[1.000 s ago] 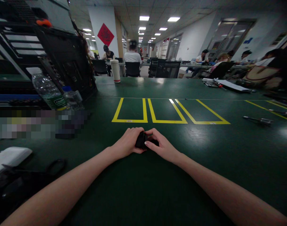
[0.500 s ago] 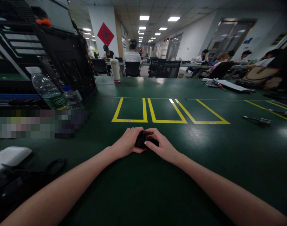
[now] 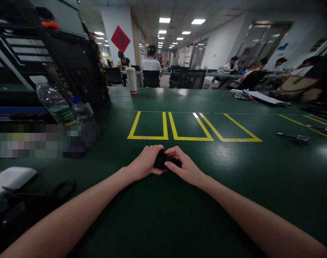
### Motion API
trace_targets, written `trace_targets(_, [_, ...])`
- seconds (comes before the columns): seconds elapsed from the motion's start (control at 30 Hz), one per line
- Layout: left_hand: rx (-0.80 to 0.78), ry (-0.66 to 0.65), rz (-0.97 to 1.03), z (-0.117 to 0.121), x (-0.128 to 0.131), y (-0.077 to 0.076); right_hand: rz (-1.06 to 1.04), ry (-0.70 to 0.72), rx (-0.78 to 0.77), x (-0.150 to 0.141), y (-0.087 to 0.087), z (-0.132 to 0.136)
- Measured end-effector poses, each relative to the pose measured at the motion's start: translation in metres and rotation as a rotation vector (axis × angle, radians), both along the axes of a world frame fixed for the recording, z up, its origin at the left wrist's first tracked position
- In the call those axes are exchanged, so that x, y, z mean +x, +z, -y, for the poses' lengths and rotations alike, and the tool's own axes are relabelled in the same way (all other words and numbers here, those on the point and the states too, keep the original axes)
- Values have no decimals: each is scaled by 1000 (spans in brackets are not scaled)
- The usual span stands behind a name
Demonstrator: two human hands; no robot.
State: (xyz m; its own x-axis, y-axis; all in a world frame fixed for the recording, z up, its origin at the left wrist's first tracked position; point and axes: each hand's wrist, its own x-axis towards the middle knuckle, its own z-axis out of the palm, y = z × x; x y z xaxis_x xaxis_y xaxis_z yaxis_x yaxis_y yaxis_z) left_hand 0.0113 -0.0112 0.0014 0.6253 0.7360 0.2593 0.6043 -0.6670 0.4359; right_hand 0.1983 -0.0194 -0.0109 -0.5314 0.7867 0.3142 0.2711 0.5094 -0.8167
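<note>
A small black object (image 3: 159, 160) sits between my two hands, low over the green table (image 3: 163, 215); its kind cannot be made out against the dark surface. My left hand (image 3: 145, 161) is wrapped around its left side, thumb towards me. From the right, my right hand (image 3: 183, 165) holds it with thumb and bent fingertips at its right edge. Much of the object is hidden by the fingers. Just beyond both hands, yellow tape outlines (image 3: 193, 138) mark the tabletop.
On the left stand a water bottle (image 3: 54, 102), a smaller blue-capped bottle (image 3: 81, 111) and an open black computer case (image 3: 80, 71). A white cup (image 3: 131, 80) is at the far edge. Metal tools (image 3: 294, 138) lie right. A white box (image 3: 14, 181) is near left. People sit beyond.
</note>
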Motion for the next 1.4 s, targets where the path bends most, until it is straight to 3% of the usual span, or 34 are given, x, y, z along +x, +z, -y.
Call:
trace_targets(0.17, [-7,-12,-4,0,-1,2,32,11,-44,0,5,3])
trace_targets(0.43, [-38,5,-20,1,0,4,67,-12,74,2,6,4])
trace_targets(0.77, [-73,-3,-11,3,0,9,70,2,-22,0,8,5])
trace_targets(1.03, [-61,13,-32,2,1,7,65,-2,77,2,3,3])
trace_targets(1.4, [-46,0,-23,1,-1,5,61,6,-25,1,9,6])
